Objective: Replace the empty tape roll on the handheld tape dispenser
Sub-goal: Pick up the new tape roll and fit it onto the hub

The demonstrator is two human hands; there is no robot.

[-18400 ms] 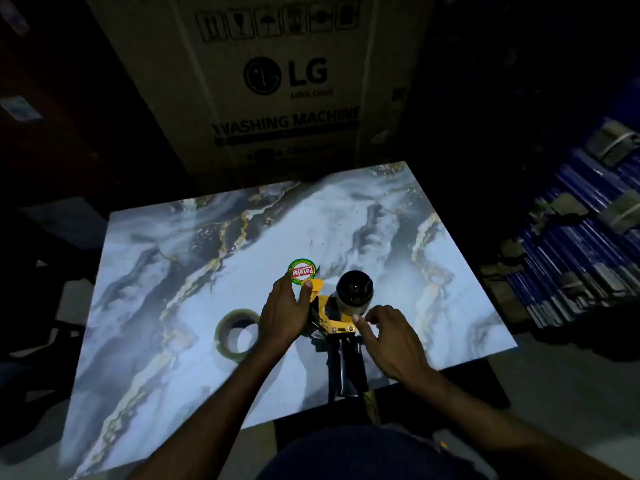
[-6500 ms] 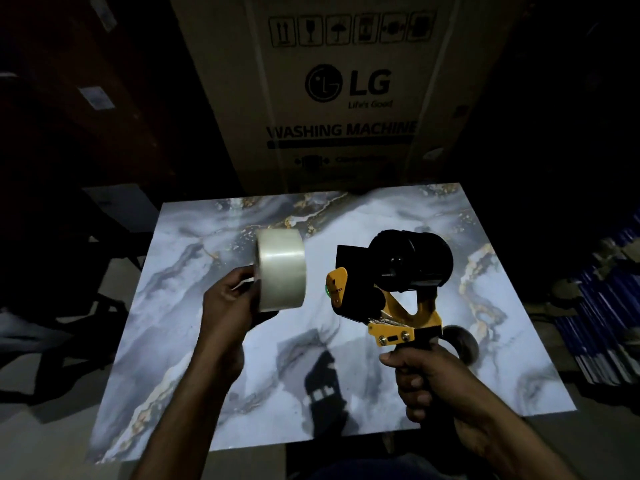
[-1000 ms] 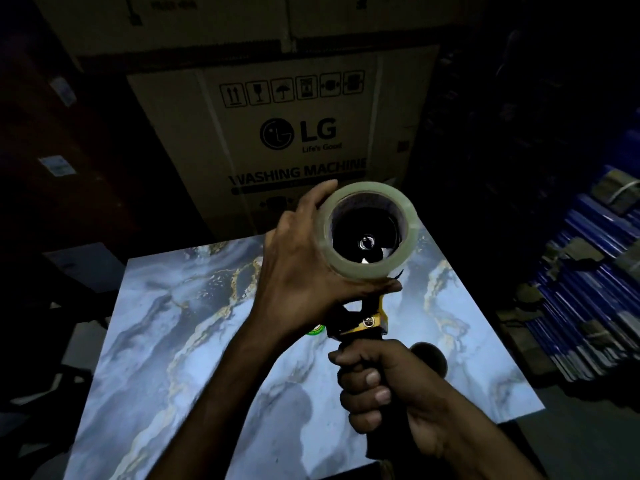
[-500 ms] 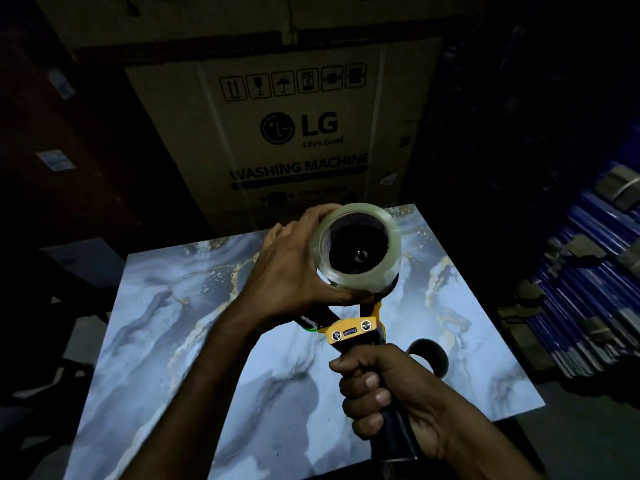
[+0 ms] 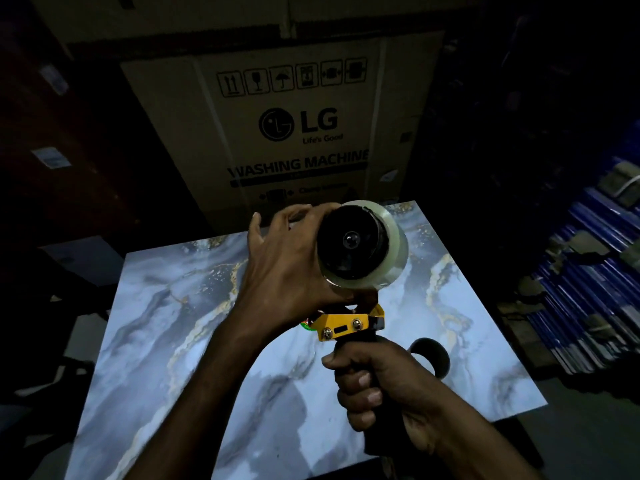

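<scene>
I hold the handheld tape dispenser (image 5: pixel 348 327) upright above the marble table, its yellow frame just over my fist. My right hand (image 5: pixel 374 379) is closed around its black handle. A full clear tape roll (image 5: pixel 393 251) sits around the dispenser's black hub (image 5: pixel 349 242), whose round face points at me. My left hand (image 5: pixel 287 268) wraps the left side of the roll, thumb under it and fingers over the top. The empty tape roll (image 5: pixel 431 355), a dark ring, stands on the table right of my right hand.
The marble-patterned table (image 5: pixel 194 341) lies below my hands. A large LG washing machine carton (image 5: pixel 298 133) stands behind its far edge. Stacked blue packs (image 5: pixel 588 289) fill the floor at right. The surroundings are dark.
Over the last second the roll has slid further back along the hub, so the hub's black face now stands out in front of it. Both hands and the dispenser dropped slightly.
</scene>
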